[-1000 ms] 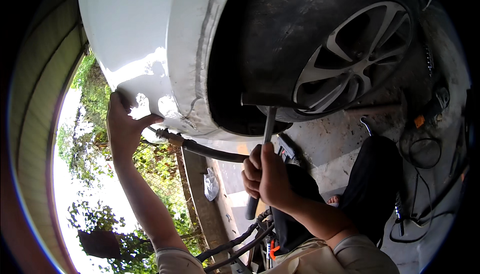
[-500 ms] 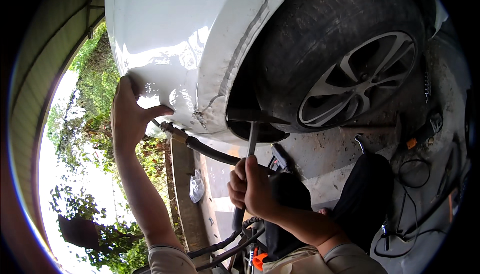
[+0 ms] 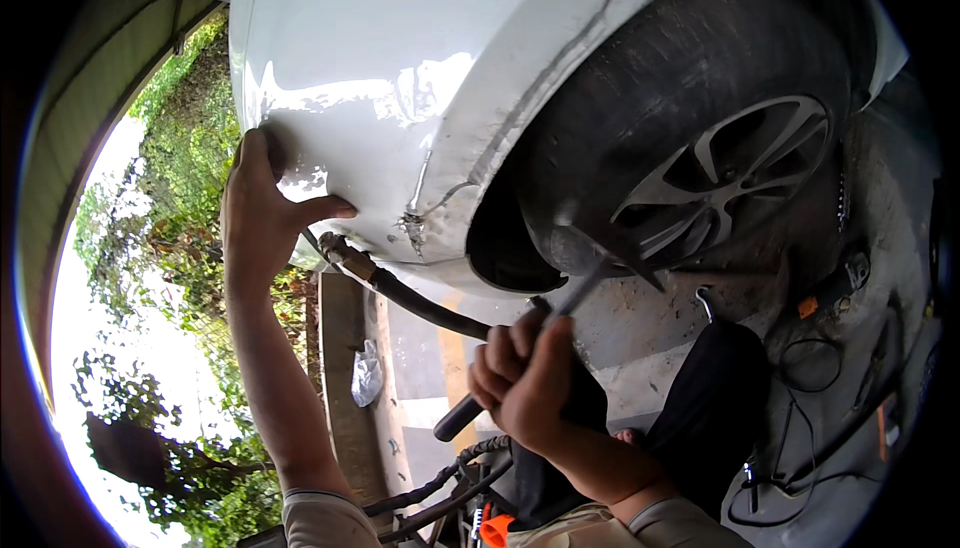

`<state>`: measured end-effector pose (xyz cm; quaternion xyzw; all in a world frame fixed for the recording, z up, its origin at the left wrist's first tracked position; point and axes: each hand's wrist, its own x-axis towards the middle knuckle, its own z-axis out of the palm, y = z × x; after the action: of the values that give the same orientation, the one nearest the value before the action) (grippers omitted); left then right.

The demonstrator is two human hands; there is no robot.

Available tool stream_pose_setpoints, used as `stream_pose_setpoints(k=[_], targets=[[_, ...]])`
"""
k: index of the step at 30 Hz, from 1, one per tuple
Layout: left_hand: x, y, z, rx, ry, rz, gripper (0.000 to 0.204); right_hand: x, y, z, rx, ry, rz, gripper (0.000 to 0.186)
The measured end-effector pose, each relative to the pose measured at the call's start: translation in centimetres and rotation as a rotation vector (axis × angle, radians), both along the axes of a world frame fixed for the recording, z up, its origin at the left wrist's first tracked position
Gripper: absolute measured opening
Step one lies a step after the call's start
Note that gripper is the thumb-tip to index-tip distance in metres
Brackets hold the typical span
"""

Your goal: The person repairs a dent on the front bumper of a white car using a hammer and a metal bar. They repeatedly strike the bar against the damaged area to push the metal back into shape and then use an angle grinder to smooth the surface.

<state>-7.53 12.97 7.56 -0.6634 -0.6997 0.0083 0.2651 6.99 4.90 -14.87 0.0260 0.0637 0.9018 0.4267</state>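
Observation:
My left hand [image 3: 262,213] rests against the edge of a white car body panel [image 3: 360,158]. Its thumb is stretched out over the panel, apart from the fingers, whose tips are partly hidden. Below the thumb, a black hose [image 3: 430,310] with a brass-coloured fitting [image 3: 345,256] and a thin rod runs up to the panel; whether my hand touches the rod is unclear. My right hand [image 3: 530,373] is closed round the handle of a hammer [image 3: 585,288]. The slim head is blurred and shows in front of the tyre. Creased, chipped paint [image 3: 412,228] lies between the hands.
A black tyre [image 3: 690,78] on a spoked alloy wheel [image 3: 715,183] stands at right under the arch. Cables [image 3: 800,418] and an orange-and-black tool [image 3: 825,293] lie on the floor. A clear plastic bag [image 3: 367,373] sits by a low wall. My dark-trousered knees are below.
The hammer has tilted, its head swinging right, away from the panel, and its handle end going left. My left hand keeps its place on the panel. The whole view has shifted slightly.

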Motion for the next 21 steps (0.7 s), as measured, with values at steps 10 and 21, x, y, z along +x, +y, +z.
stream_pose_setpoints(k=[10, 21], targets=[[-0.3, -0.5, -0.4, 0.035, -0.024, 0.068, 0.078, -0.1, 1.2, 0.2, 0.103, 0.036, 0.029, 0.051], [-0.2, -0.3, -0.4, 0.039, -0.017, 0.088, 0.074, 1.2, 2.6, -0.5, 0.162, 0.081, -0.027, 0.051]])
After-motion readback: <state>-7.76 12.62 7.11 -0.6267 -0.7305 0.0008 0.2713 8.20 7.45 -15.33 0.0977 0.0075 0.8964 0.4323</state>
